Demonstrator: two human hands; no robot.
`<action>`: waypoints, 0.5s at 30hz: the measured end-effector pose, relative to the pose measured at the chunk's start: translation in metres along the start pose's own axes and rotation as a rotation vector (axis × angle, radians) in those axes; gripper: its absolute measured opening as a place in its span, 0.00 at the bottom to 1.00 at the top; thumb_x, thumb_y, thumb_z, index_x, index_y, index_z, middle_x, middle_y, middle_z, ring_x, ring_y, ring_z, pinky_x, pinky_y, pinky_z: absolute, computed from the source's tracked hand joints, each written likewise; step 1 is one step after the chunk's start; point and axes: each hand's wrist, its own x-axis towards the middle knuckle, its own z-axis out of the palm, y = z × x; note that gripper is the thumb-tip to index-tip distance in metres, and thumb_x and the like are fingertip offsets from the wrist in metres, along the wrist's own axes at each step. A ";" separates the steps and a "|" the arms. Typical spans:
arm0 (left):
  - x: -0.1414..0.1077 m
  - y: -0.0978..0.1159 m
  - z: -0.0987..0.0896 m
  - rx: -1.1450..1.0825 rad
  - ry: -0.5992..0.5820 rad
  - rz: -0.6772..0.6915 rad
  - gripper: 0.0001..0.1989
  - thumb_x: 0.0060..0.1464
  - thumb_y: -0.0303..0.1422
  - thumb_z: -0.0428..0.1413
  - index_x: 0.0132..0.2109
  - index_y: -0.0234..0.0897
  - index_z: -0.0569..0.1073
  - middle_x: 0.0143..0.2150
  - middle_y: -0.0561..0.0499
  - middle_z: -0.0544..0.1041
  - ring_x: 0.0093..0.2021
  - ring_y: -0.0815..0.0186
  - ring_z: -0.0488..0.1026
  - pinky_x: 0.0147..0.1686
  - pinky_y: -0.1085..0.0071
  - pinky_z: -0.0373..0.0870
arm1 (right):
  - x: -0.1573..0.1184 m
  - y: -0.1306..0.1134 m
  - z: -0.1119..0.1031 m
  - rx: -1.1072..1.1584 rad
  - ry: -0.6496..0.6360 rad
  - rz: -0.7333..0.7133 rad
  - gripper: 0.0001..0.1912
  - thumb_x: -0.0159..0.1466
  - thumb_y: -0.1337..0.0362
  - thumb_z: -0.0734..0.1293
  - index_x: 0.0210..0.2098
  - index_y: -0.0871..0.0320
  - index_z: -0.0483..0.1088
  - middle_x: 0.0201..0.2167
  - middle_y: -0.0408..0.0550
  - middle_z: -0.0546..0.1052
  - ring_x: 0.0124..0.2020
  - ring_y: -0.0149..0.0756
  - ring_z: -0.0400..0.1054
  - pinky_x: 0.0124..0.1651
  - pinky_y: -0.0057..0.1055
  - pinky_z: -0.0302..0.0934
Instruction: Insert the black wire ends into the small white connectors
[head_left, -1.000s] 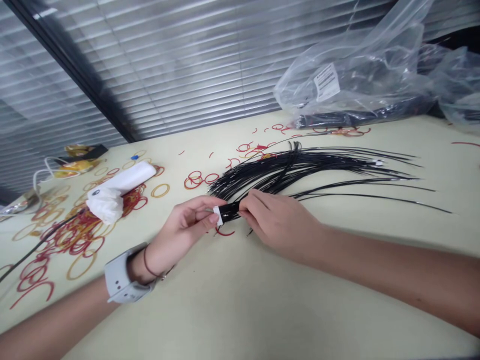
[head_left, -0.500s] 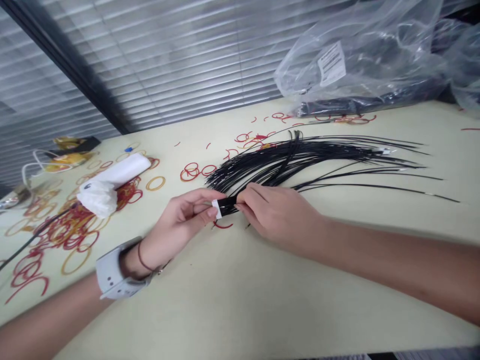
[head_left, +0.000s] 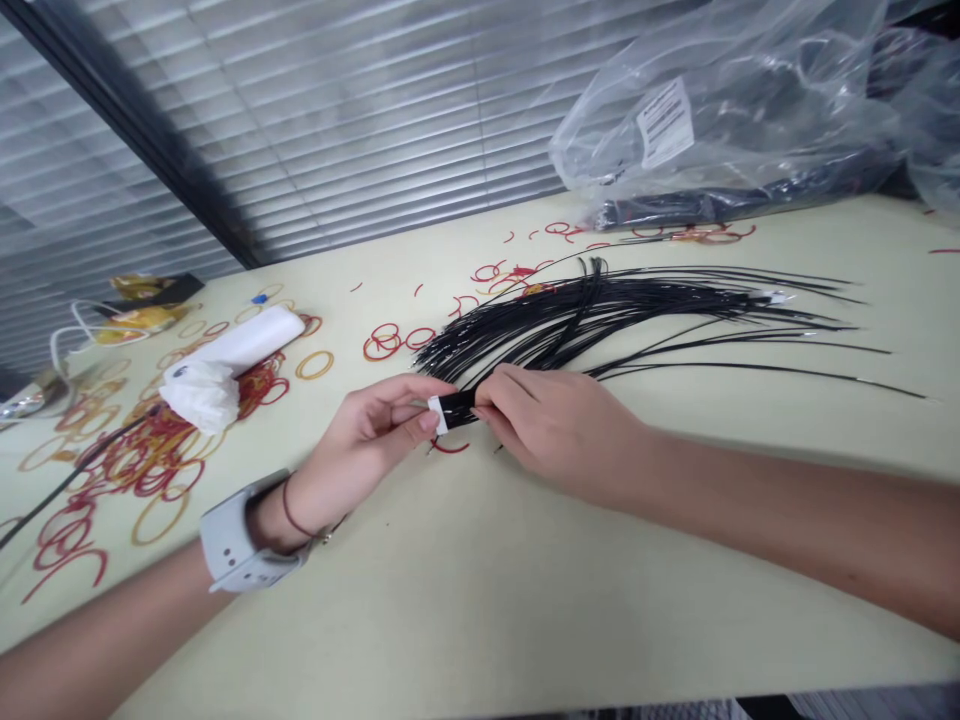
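Observation:
Between my hands is a small bunch of black cables (head_left: 457,408) with a white end. My left hand (head_left: 375,425), with a grey watch on its wrist, pinches that white end between thumb and fingers. Just to the right, my right hand (head_left: 551,425) is closed round the same bunch, its fingertips hiding part of it. Behind both hands a larger spread of thin black cables (head_left: 517,310) lies across the table, with loose ends fanning out to the right. A darker strip crosses over this spread. A red rubber band piece lies under the held end.
Red and yellow rubber bands (head_left: 161,470) are heaped on the left of the table (head_left: 525,600). A white roll (head_left: 251,340) with crumpled white material lies on them. Clear plastic bags (head_left: 720,120) stand at the back right, in front of window blinds (head_left: 360,100).
The view has shifted very slightly. Both hands keep the same hold on the cable bunch, with no other visible movement.

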 end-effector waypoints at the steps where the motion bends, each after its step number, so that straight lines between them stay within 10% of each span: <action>1: 0.000 0.001 0.000 0.000 -0.003 -0.004 0.11 0.50 0.30 0.53 0.43 0.37 0.69 0.30 0.51 0.72 0.29 0.71 0.69 0.29 0.78 0.65 | 0.000 0.000 0.000 0.000 0.000 -0.002 0.14 0.64 0.66 0.50 0.31 0.63 0.63 0.25 0.45 0.68 0.21 0.27 0.58 0.21 0.27 0.41; 15: 0.001 -0.001 0.001 0.081 -0.001 0.044 0.10 0.51 0.30 0.53 0.43 0.35 0.69 0.26 0.52 0.71 0.28 0.72 0.69 0.28 0.79 0.64 | -0.001 0.001 0.002 -0.004 -0.012 -0.042 0.05 0.59 0.71 0.55 0.31 0.63 0.61 0.24 0.44 0.66 0.21 0.27 0.57 0.21 0.27 0.41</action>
